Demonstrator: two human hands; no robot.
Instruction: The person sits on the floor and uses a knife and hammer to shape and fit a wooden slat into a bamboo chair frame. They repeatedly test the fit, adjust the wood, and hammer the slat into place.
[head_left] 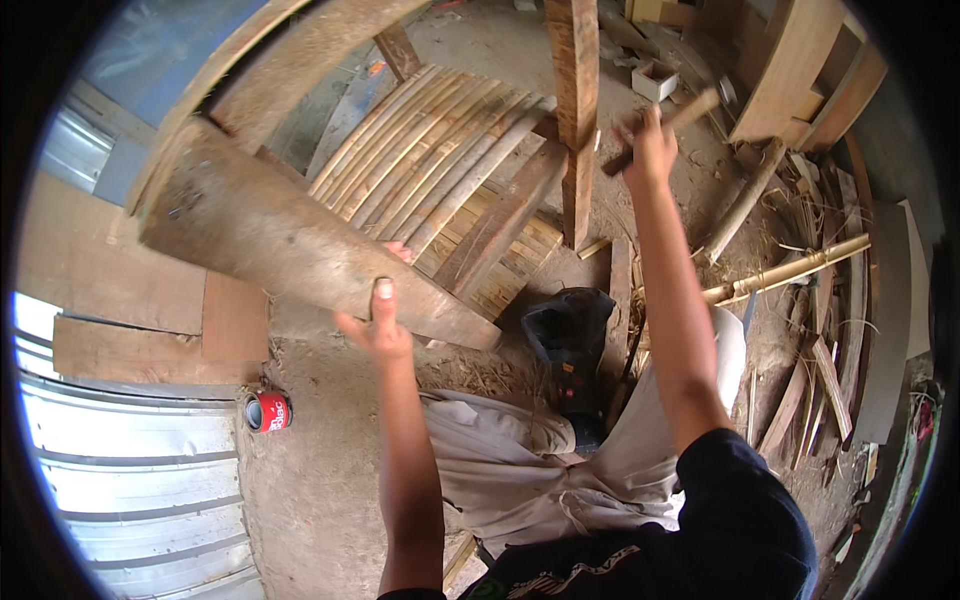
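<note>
A wooden frame with rows of bamboo slats [420, 150] stands before me. Its wide, tapering wooden plank [270, 240] slopes down toward my knees. Near the plank's lower end, my left hand [380, 325] is closed around the edge, thumb on the upper face and other fingers partly hidden. Raised at the right, beside the upright wooden post [575, 110], my right hand [655, 150] is closed around a wooden-handled tool [695, 107]. A dark part of it shows left of the fist. Blur hides its exact kind. The tool is apart from the frame.
A black bag [570, 325] sits between my legs. Bamboo poles [795, 270] and scrap wood lie at the right. A small white box [653, 80] stands at the back. At the left are a red can [267, 411] and corrugated metal sheeting [140, 470].
</note>
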